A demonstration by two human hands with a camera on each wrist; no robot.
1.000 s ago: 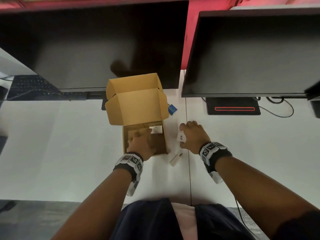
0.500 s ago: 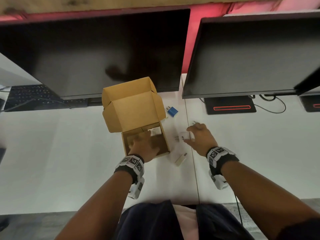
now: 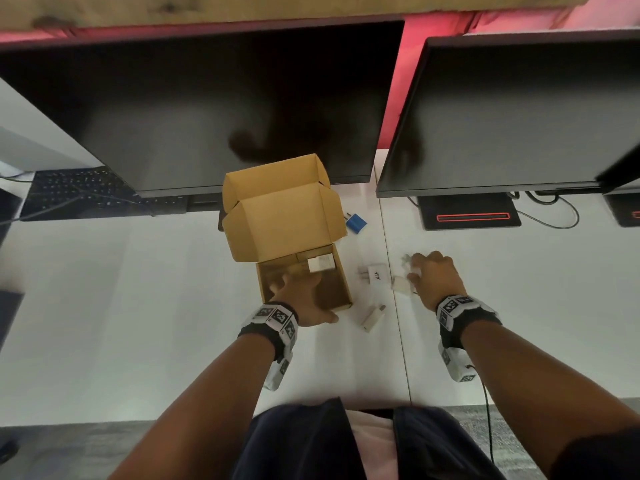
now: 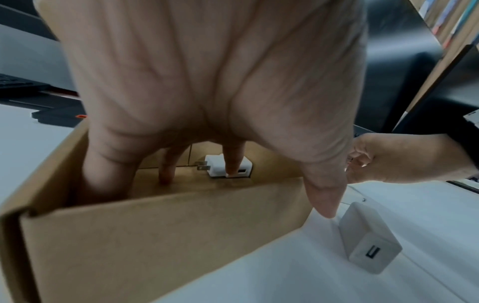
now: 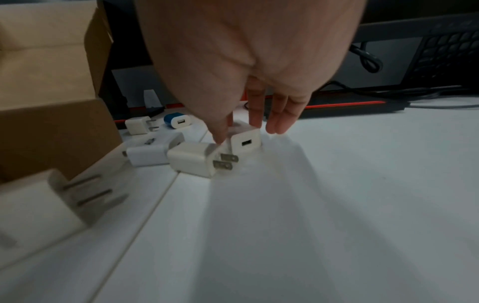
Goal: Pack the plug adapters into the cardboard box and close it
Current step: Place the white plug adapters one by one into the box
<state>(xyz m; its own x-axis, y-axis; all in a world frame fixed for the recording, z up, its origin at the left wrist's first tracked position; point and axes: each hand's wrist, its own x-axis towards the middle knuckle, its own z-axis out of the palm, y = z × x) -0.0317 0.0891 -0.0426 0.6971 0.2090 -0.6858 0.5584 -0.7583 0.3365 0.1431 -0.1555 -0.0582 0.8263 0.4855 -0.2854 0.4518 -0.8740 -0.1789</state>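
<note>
The left hand [image 3: 304, 299] reaches into the open cardboard box [image 3: 341, 292] at centre frame, fingers [image 4: 234, 162] straight, one pressing the single white adapter [image 4: 220, 169] packed so far. To the right, the right hand [image 3: 434, 278] pinches another adapter [image 5: 245, 140] on the worktop [image 3: 138, 306], four more lying around it. That light fingertip pinch may slip, or knock its neighbour [image 5: 193, 158] away

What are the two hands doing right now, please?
Left hand: open, fingers inside the cardboard box.
Right hand: pinching a white adapter on the desk.
</note>
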